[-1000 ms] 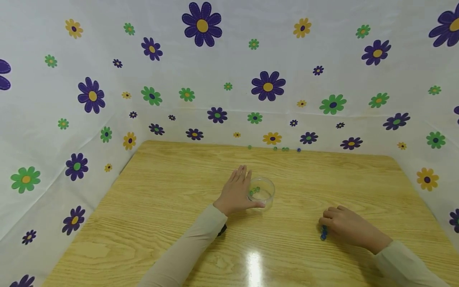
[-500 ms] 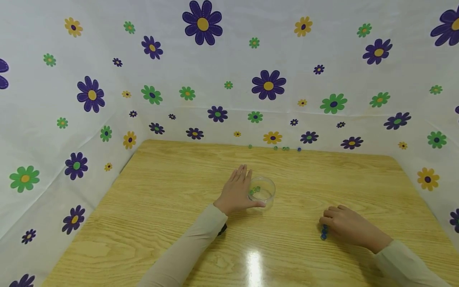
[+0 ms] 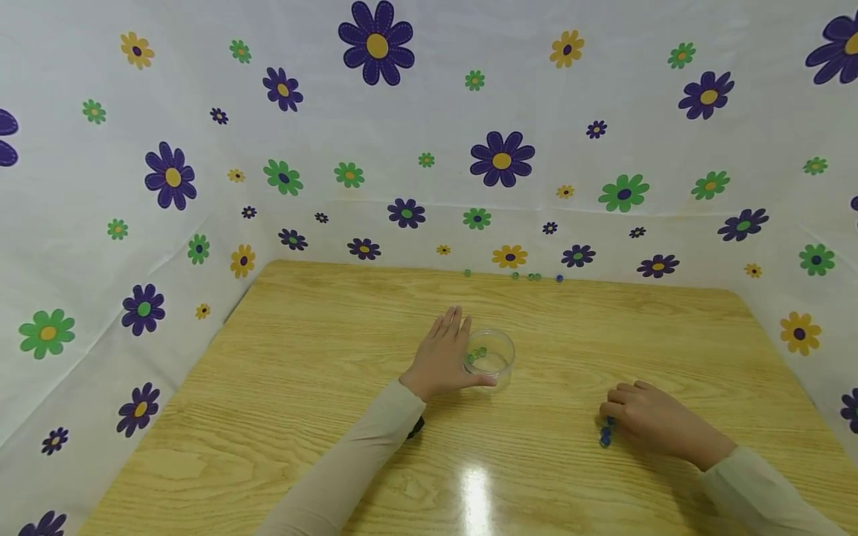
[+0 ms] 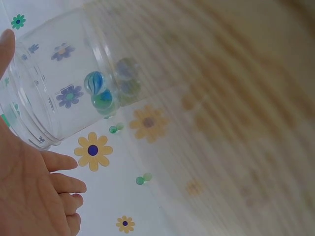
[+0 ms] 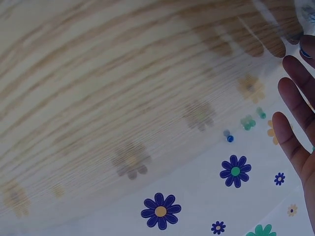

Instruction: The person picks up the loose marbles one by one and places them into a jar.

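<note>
A clear round jar (image 3: pixel 507 368) stands mid-table with several green and blue marbles (image 4: pixel 96 83) at its bottom. My left hand (image 3: pixel 437 361) rests against the jar's left side, its fingers extended and the thumb along the near side. Further right, my right hand (image 3: pixel 657 423) is low over the table with its fingers bent down. Its fingertips are right at a short row of blue glass marbles (image 3: pixel 605 440). In the right wrist view, a blue-tinted marble (image 5: pixel 305 51) shows at the tip of a finger, pinched and partly hidden. The thumb is mostly out of sight.
Along the table's back edge lie several green marbles (image 3: pixel 534 277) and one blue marble (image 3: pixel 559 278). A white flowered cloth (image 3: pixel 429 112) encloses the back and sides of the wooden table (image 3: pixel 302 335). A black piece (image 3: pixel 416 429) shows beneath the left cuff.
My right hand has shifted very slightly to the right, baring a little more of the blue marble row. The left hand and the jar have stayed put.
</note>
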Demonstrator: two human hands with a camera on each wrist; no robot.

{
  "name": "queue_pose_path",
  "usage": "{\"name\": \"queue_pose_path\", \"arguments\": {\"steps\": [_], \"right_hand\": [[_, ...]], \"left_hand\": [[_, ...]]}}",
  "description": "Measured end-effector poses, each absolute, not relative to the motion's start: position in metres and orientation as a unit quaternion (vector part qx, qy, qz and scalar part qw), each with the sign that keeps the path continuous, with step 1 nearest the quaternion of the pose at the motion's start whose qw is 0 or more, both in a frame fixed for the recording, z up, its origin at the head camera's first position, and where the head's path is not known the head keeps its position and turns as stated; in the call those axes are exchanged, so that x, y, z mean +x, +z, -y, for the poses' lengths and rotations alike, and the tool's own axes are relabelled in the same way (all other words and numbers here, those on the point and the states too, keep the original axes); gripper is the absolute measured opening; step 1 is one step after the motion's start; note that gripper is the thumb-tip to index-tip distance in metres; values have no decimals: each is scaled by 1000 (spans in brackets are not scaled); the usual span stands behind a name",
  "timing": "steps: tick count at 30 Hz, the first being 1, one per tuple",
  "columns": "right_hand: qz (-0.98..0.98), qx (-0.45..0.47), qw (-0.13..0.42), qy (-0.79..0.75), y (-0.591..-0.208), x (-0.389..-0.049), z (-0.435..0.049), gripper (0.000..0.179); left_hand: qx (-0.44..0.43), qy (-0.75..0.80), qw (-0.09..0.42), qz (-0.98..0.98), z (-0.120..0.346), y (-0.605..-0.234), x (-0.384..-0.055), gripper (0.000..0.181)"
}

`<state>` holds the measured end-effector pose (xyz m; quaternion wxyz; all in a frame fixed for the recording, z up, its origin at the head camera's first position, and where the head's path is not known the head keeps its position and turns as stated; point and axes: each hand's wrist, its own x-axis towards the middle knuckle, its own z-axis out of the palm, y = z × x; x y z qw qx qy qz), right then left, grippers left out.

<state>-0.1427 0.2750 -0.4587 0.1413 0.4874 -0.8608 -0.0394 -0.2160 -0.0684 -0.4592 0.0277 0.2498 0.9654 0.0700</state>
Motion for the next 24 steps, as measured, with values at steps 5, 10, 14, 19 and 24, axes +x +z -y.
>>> {"name": "queue_pose_path", "arguments": {"steps": [5, 10, 14, 19, 24], "right_hand": [[860, 489, 142, -36, -459, -143, -275, 31], [861, 488, 140, -25, -460, -143, -275, 30], [860, 490, 142, -25, -460, -144, -275, 29], [856, 492, 155, -35, -460, -145, -277, 31], [858, 488, 155, -41, -460, -145, -277, 29]], "left_hand": [[251, 70, 25, -965, 69, -460, -216, 114], [251, 68, 26, -965, 69, -461, -217, 114], [251, 67, 25, -965, 69, -462, -218, 115], [251, 68, 24, -965, 69, -461, -217, 114], [250, 69, 26, -966, 69, -460, -216, 114]]}}
